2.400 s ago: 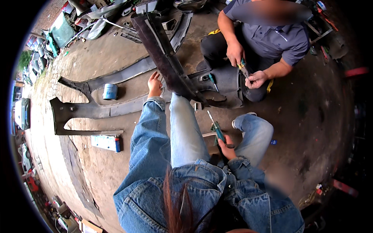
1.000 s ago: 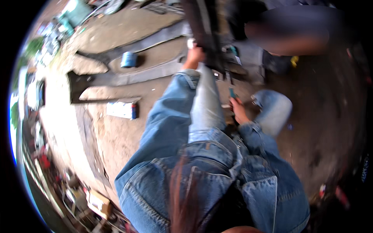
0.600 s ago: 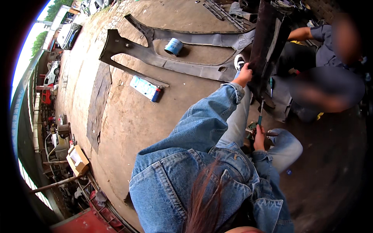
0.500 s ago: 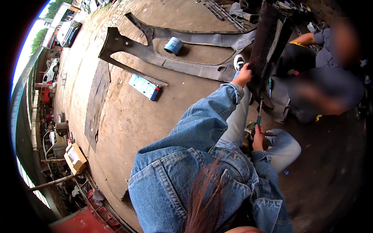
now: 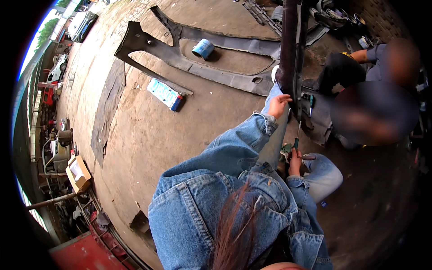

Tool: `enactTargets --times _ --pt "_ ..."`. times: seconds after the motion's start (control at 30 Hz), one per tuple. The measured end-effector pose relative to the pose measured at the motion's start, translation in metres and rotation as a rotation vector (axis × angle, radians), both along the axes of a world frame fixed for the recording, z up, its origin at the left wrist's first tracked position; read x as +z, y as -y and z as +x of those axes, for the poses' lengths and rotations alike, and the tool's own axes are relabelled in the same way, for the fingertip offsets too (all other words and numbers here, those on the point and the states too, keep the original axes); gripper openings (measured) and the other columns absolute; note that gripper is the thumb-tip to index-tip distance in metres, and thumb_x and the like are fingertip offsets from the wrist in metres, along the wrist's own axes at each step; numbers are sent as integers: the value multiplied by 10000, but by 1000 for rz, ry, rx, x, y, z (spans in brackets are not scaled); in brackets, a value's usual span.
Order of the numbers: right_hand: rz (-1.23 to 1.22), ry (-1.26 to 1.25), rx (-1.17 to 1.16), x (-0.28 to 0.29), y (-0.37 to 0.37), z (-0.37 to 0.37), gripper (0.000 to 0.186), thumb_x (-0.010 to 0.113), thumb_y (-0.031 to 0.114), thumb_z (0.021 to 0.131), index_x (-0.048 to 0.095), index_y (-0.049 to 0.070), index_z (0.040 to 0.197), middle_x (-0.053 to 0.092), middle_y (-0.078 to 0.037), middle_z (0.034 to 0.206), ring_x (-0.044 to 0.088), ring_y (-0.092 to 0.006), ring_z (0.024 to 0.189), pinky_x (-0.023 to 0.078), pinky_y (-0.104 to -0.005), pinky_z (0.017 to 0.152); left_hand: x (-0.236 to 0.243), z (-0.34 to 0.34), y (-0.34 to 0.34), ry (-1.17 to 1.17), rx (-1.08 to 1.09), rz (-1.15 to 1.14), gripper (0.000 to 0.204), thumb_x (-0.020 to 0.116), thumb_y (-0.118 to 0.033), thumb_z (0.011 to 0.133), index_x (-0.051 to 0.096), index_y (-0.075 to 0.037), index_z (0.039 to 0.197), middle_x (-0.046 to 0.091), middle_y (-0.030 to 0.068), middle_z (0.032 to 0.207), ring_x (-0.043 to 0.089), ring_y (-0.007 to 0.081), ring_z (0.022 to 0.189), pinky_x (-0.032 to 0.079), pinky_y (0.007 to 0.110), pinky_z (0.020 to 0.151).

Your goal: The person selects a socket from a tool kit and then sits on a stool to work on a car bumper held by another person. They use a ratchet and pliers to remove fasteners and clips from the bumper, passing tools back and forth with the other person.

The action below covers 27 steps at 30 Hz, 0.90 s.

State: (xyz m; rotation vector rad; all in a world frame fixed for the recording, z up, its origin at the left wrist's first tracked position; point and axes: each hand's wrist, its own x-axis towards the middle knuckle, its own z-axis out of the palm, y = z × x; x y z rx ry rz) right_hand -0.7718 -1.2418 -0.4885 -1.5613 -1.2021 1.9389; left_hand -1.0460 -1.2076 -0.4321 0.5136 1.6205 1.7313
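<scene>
A long dark trim panel stands on end in front of me, its lower end near my knees. At its left edge is my left hand, fingers bent against the edge. My right hand is closed round the green handle of a screwdriver. The screwdriver's thin shaft points up to the lower part of the panel; where its tip meets the panel is too small to make out. Beside my right fist pokes out a dark brown handle, and I cannot tell whether it is held.
Large grey bumper-like frames lie ahead, with a blue can between them. A blue-and-white plate and a small spray can are nearer. Another green-handled screwdriver lies right of the panel. A co-worker crouches at the right.
The panel has swung more upright and narrower to my view. My left hand has slid lower along its edge. My right hand and the screwdriver have shifted slightly, still pointing at the panel.
</scene>
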Motion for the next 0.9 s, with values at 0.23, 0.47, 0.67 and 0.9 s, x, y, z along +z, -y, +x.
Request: enactTargets --times 0.23,0.47,0.67,0.9 --pt "-15 26 43 4 14 -3 214 553 267 905 565 58 944 555 3 725 476 -82 620 355 -251 540 -2 -2 21 -7 -183 57 177 513 -1 845 631 62 961 678 116 794 656 158 762 494 272 713" --pt "51 83 8 -9 16 -8 225 556 280 897 562 57 934 528 18 672 454 -81 586 346 -257 517 8 -6 19 -44 -206 -210 281 432 -179 920 653 -11 876 627 140 684 622 195 587 482 305 634" --pt "86 157 -77 -1 13 -12 210 581 266 880 578 70 952 537 14 661 477 -72 574 369 -239 506 14 -10 12 -235 -176 -152 314 445 -237 883 702 -56 883 473 2 581 406 89 568 339 272 527" --pt "48 73 -114 15 13 -12 226 586 250 884 562 49 984 550 5 685 494 -75 584 384 -232 517 45 -6 -16 419 -337 -178 269 451 -195 934 604 25 935 350 -44 475 329 74 384 258 228 374"
